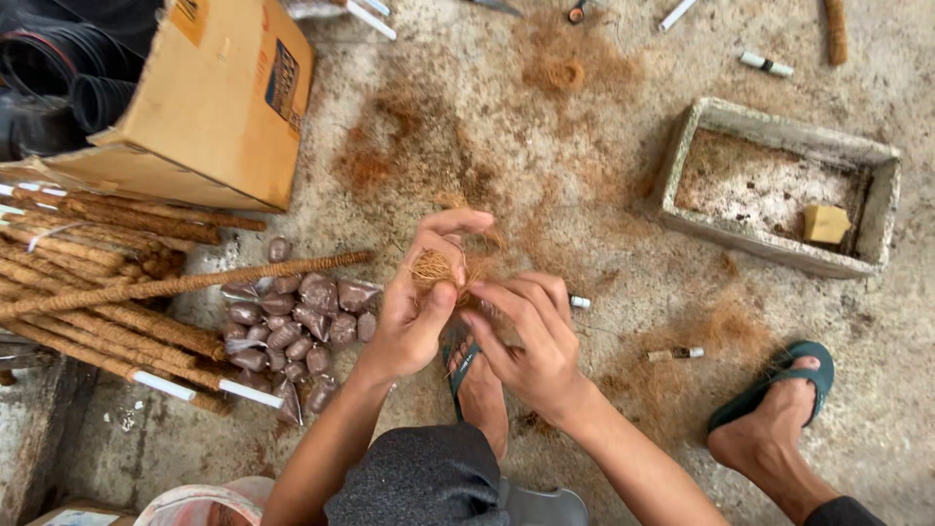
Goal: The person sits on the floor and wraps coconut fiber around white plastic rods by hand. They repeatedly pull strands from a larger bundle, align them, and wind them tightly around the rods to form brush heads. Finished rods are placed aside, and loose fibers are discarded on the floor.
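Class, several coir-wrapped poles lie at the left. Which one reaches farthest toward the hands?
The long thin coir-wrapped pole lying slanted across the pile: its tip extends past the small filled plastic packets, nearest the left hand. The others end short.

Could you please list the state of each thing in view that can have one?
Left hand: pinching fibre tuft.
Right hand: fingers at the tuft.
Cardboard box: tipped on its side.
Trough: open, yellow block inside.
Fibre sticks: piled flat.
Small bags: heaped, filled.

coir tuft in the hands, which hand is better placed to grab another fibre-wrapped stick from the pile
Probably the left hand: the fibre-wrapped sticks lie on its side. But it pinches the coir tuft, so the right hand would have to hold that.
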